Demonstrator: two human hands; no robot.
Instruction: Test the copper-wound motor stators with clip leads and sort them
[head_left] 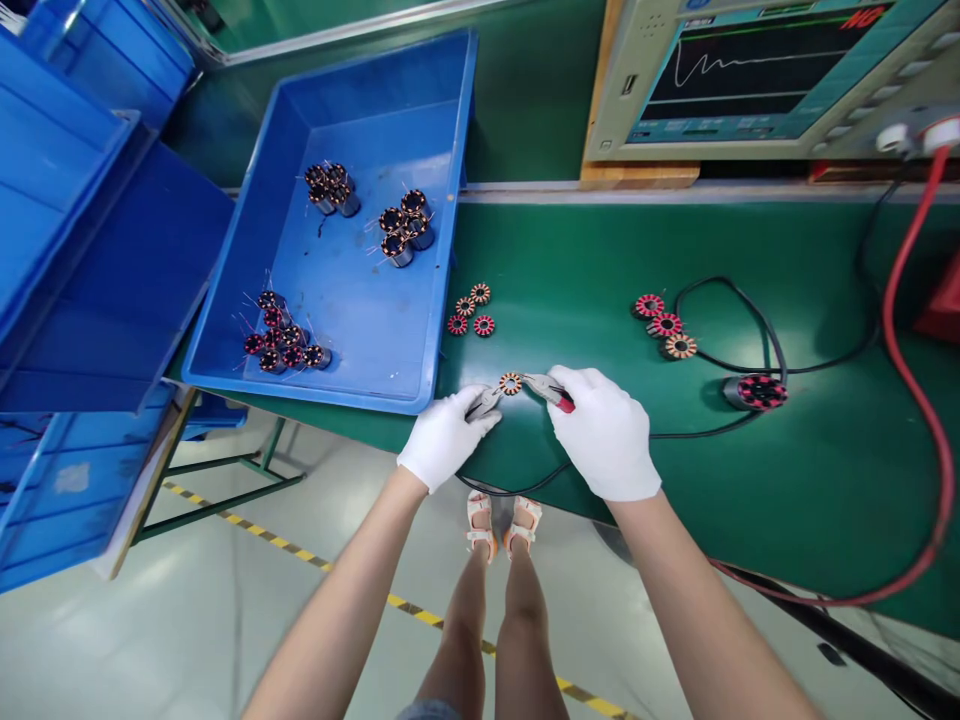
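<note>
Between my two white-gloved hands lies a small ring-shaped motor stator [511, 383] with copper-coloured windings, near the front edge of the green table. My left hand [448, 432] is closed around grey-tipped pliers [484, 403], whose jaws reach the stator's left side. My right hand [602, 430] grips red-handled pliers [549, 390], their tips at the stator's right side. Whether either pair of jaws pinches a wire is too small to tell. A group of small stators [484, 326], some red and some copper-coloured, rests just behind my hands.
Left stands a blue tray [360, 395] with several wound stators [397, 248]. To the right are more stators [664, 325], a larger red-wound one [756, 391] and a black cable [739, 290]. A tester with a screen [742, 70] stands behind. A red cable [941, 450] hangs at right.
</note>
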